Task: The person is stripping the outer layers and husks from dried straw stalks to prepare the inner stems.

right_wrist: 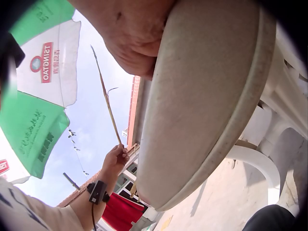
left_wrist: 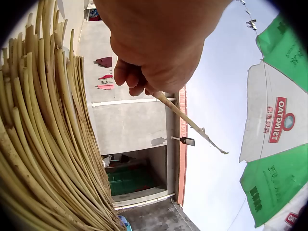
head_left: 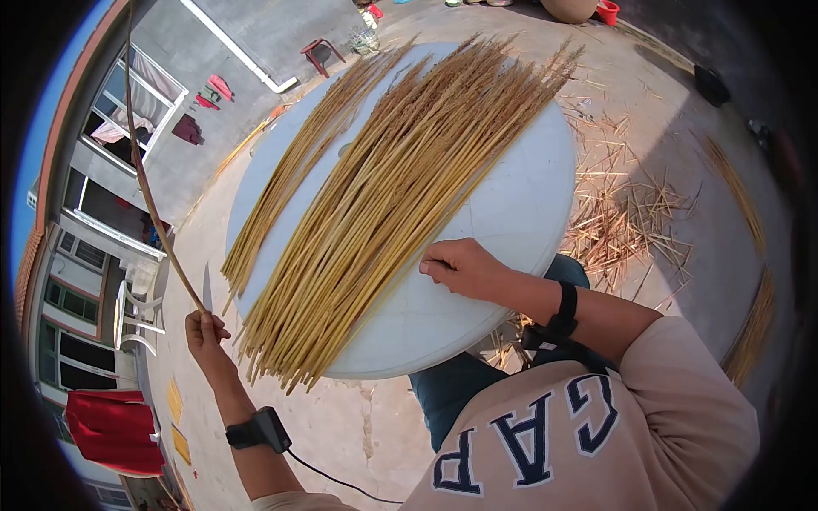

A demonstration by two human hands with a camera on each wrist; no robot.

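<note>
My left hand [head_left: 207, 334] grips a long, thin dried stalk [head_left: 153, 200] near its lower end, beyond the table's left edge. The stalk slants up past the top of the head view. In the left wrist view, its short butt end [left_wrist: 190, 122] sticks out below the curled fingers. My right hand [head_left: 467, 271] rests on the round white table [head_left: 520, 200], fingers curled in, with nothing visible in them. Left of it lies a broad bundle of stalks [head_left: 366, 221] with feathery brown heads at the far end. A thinner bundle [head_left: 294, 170] lies farther left.
Broken stalk pieces [head_left: 626, 221] litter the ground right of the table. More long stalks [head_left: 750, 328] lie at the far right. A white chair [head_left: 136, 317] and a red cloth [head_left: 115, 430] are at the left. A green and white umbrella [left_wrist: 274, 110] hangs overhead.
</note>
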